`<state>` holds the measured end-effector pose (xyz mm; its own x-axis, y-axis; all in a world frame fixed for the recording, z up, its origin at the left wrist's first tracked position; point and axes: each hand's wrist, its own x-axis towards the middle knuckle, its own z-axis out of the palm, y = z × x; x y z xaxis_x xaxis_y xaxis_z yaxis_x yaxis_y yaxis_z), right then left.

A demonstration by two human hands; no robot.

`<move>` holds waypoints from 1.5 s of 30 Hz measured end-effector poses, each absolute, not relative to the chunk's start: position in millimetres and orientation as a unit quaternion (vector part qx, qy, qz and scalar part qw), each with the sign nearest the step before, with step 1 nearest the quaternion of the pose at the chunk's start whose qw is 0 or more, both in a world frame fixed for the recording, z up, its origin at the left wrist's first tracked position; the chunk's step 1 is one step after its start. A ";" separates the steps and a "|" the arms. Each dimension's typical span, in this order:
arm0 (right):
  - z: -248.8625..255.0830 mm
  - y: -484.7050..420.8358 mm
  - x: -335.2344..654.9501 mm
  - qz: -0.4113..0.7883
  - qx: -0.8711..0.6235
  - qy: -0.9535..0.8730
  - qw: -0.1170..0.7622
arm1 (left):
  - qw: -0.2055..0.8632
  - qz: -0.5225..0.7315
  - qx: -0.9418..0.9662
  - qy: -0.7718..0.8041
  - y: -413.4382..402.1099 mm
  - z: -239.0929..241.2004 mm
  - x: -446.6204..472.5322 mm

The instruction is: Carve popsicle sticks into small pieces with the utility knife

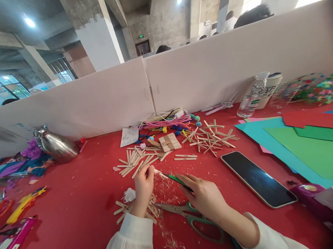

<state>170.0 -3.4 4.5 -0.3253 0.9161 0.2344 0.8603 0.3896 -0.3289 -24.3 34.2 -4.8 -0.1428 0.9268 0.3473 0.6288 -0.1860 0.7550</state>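
Note:
My left hand (144, 184) is closed round a short pale craft stick (157, 171), most of it hidden in the fingers. In my right hand (206, 195) is a green craft knife (175, 178), its tip meeting the end of the stick. Wood shavings (170, 193) lie scattered on the red table beneath both hands. Green-handled scissors (185, 211) rest below my right hand and wrist, the blades pointing left. Loose craft sticks (122, 213) lie under and beside my left wrist, near a crumpled white piece (129, 195).
Piles of craft sticks (212, 136), a bundled stack (170, 142) and pink cords (166, 121) lie ahead. A phone (257, 179), coloured paper (306, 146) and bottle (252, 98) are at right. A steel jug (56, 144) and yellow glue gun (24, 204) stand left. White partitions (221, 61) border the table.

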 end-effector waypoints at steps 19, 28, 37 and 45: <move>10.2 2.4 171.7 0.164 -0.566 -0.777 0.221 | 0.291 0.383 0.674 0.561 33.2 -15.2 -13.6; 16.4 3.3 174.0 0.255 -0.562 -0.727 0.300 | 0.326 0.399 0.641 0.568 35.3 -9.9 -17.5; 15.7 6.0 171.8 0.367 -0.539 -0.652 0.388 | 0.413 0.404 0.621 0.530 20.9 4.0 -2.9; 11.7 6.3 171.5 0.397 -0.529 -0.633 0.402 | 0.497 0.404 0.563 0.523 21.2 -1.7 0.4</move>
<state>171.5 6.3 11.7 -0.1173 0.9891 0.0891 0.3501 0.1251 -0.9283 0.4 21.2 -1.7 0.1266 0.9899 -0.0639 0.1867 0.0394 0.9816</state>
